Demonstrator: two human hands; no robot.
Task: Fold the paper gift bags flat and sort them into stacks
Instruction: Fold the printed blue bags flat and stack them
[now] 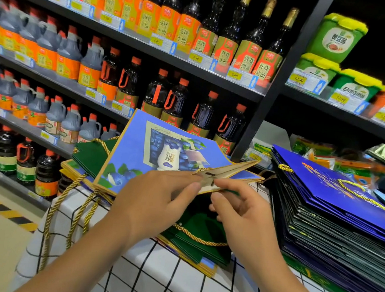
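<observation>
A: What do you have in your hands?

B: You hold a blue gift bag (162, 152) printed with blueberries and a white bottle, raised and tilted above the tabletop (171, 285). Your left hand (154, 199) grips its near edge, fingers curled onto the folded cardboard flap. Your right hand (243, 214) pinches the same flap from the right, thumb and forefinger closed on the paper.

A: Is the bag flat?

B: Mostly. The printed face lies flat, but the pointed side fold (231, 172) near your fingers stands partly open.

A: What lies beneath it?

B: A low pile of flattened bags (197, 244) sits on the tabletop right under your hands, dark green ones on top and blue ones with tan edges below. Their gold rope handles (79, 205) hang over the near left edge of the white cloth with its black grid.

A: And the other stack?

B: To your right, a tall stack of dark blue bags (336, 224) rests on the same tabletop, just beside the low pile. A gold cord (367, 199) lies across its top bag.

A: What is behind all this?

B: Store shelves (131, 38) stand far and left, full of dark sauce bottles (227, 41) with orange labels. Green tubs with yellow lids (338, 37) sit on the far right shelf.
</observation>
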